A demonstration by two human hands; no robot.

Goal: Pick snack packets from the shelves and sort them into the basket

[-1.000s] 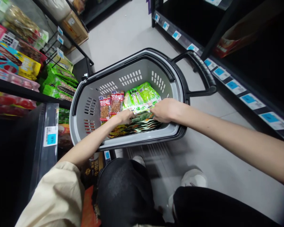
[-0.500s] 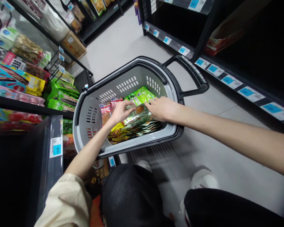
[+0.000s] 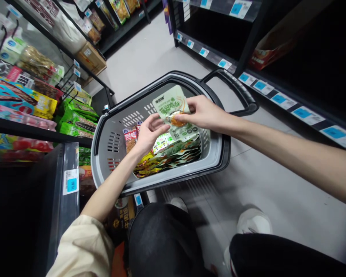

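Note:
A grey shopping basket point(image 3: 109, 127) with a black rim and handle stands on the floor in front of me. Inside lie a fanned stack of green and yellow snack packets point(image 3: 173, 156) and red packets point(image 3: 130, 135). My right hand point(image 3: 203, 113) pinches a pale green packet point(image 3: 168, 103) with an orange picture and holds it up above the basket. My left hand point(image 3: 148, 132) touches the packet's lower left edge with its fingers curled beneath it.
A shelf of colourful snack bags point(image 3: 23, 96) and green packets point(image 3: 77, 117) runs along the left. Dark shelves with blue price tags point(image 3: 279, 100) line the right. My knees point(image 3: 164, 238) and a white shoe point(image 3: 253, 223) are below the basket. The aisle floor point(image 3: 150, 54) stretches ahead.
Both hands went from pressing on the stack in the basket to lifting one pale green packet up above it. The view tilted slightly upward.

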